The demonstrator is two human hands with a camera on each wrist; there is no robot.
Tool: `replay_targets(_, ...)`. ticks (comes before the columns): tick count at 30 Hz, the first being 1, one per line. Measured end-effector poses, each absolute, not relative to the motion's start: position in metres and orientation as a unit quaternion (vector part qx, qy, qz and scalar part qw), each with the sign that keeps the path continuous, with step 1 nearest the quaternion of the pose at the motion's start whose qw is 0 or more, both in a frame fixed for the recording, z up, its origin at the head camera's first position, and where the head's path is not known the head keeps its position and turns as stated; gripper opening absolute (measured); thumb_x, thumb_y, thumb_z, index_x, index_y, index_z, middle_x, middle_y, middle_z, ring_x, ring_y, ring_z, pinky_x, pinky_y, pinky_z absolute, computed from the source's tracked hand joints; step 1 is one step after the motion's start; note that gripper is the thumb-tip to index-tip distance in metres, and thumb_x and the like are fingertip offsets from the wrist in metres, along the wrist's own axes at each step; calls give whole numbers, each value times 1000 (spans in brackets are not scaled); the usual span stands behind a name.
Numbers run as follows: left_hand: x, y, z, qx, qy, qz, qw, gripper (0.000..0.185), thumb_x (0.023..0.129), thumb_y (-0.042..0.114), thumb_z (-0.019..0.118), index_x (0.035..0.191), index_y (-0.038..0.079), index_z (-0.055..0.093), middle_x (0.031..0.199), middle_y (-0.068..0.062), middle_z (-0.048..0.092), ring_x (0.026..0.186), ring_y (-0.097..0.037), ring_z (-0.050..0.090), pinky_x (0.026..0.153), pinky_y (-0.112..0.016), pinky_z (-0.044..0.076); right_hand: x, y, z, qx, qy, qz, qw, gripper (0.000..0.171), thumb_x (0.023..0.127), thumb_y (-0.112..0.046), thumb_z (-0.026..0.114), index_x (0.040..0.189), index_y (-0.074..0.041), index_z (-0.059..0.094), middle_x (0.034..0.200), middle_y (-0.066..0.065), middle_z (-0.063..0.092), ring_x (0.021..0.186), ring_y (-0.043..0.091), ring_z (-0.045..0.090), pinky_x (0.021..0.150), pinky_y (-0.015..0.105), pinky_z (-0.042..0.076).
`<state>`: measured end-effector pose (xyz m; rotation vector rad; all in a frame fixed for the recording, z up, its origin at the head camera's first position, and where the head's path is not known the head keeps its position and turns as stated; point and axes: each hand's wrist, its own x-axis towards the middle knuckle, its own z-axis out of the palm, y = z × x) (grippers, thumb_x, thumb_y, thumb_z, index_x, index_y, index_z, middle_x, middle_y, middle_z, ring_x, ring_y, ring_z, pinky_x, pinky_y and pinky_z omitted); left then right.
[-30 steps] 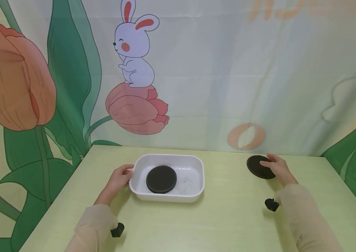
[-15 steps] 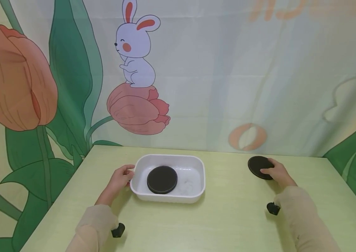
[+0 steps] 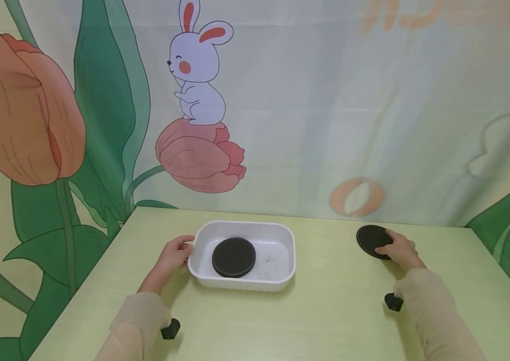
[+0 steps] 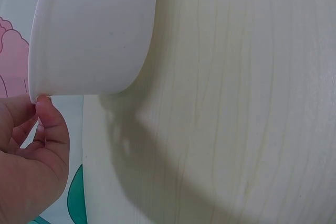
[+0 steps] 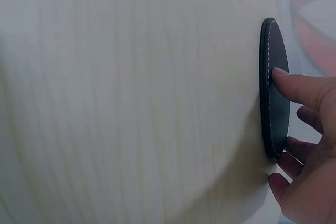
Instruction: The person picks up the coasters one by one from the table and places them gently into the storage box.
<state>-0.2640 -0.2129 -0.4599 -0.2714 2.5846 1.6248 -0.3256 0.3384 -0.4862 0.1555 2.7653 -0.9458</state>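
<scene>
At the left end of a white rectangular tray (image 3: pixel 273 255), my left hand (image 3: pixel 171 259) pinches the rim between thumb and fingers. Inside the tray, left of its middle, lies a round black coaster (image 3: pixel 233 257). Farther right, near the back edge of the table, lies another round black coaster (image 3: pixel 369 239). Stitching runs round its border in the right wrist view, where its side looks layered. My right hand (image 3: pixel 401 250) grips this coaster (image 5: pixel 278 103) at its near right edge, the thumb on its top face and the other fingers at the rim, partly hidden.
The pale wood-grain table (image 3: pixel 318 316) carries all of this. Behind its back edge hangs a printed cloth (image 3: pixel 282 125) with tulips and a rabbit. A black wrist camera (image 3: pixel 171 329) sticks out from the left sleeve, and another camera (image 3: pixel 393 302) from the right sleeve.
On the right coaster, my thumb and fingers have slid toward its near right edge, so more of its top shows. The left hand keeps its hold on the tray. The head view has shifted slightly.
</scene>
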Motion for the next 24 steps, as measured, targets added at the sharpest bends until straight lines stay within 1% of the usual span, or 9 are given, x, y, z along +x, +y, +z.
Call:
replay_targets(6, -264, -213, -460, -85, 842, 532, 40, 35, 91, 7, 45, 125, 2, 44, 100, -17, 52, 77, -18, 52, 60, -24, 45, -325, 342, -483, 34, 957, -269, 103, 82, 77, -30, 63, 138, 2, 18, 132, 38, 20, 112, 58, 20, 86, 64, 25)
replay_targets(9, -263, -214, -459, -86, 842, 531, 42, 35, 91, 8, 45, 126, 2, 44, 101, -17, 52, 78, -18, 52, 61, -24, 45, -326, 344, -481, 14, 964, -242, 111, 83, 75, -28, 65, 136, 5, 20, 127, 41, 22, 109, 59, 24, 86, 63, 25)
replay_targets(14, -262, -214, -457, -85, 840, 534, 47, 35, 92, 8, 44, 126, 2, 43, 104, -19, 51, 82, -22, 53, 61, -23, 45, -328, 346, -475, -10, 963, -227, 145, 84, 71, -24, 68, 134, 6, 22, 123, 42, 24, 106, 59, 24, 86, 63, 24)
replay_targets(17, -261, -213, -455, -82, 839, 535, 49, 35, 92, 7, 43, 127, 1, 42, 105, -21, 51, 83, -23, 54, 60, -22, 45, -328, 346, -473, -8, 959, -227, 171, 82, 71, -22, 69, 135, 4, 24, 124, 40, 25, 107, 57, 23, 85, 63, 26)
replay_targets(20, -261, -213, -454, -84, 840, 534, 51, 35, 92, 7, 43, 127, 2, 42, 104, -20, 51, 82, -22, 54, 60, -22, 45, -327, 346, -470, -8, 957, -223, 188, 80, 71, -23, 69, 134, 3, 27, 127, 38, 27, 108, 56, 23, 85, 63, 28)
replay_targets(24, -261, -212, -454, -84, 840, 533, 52, 35, 92, 8, 43, 127, 2, 42, 104, -20, 51, 82, -21, 53, 61, -22, 45, -325, 345, -466, -4, 953, -228, 201, 71, 71, -22, 69, 129, 1, 35, 127, 34, 31, 108, 52, 24, 84, 63, 28)
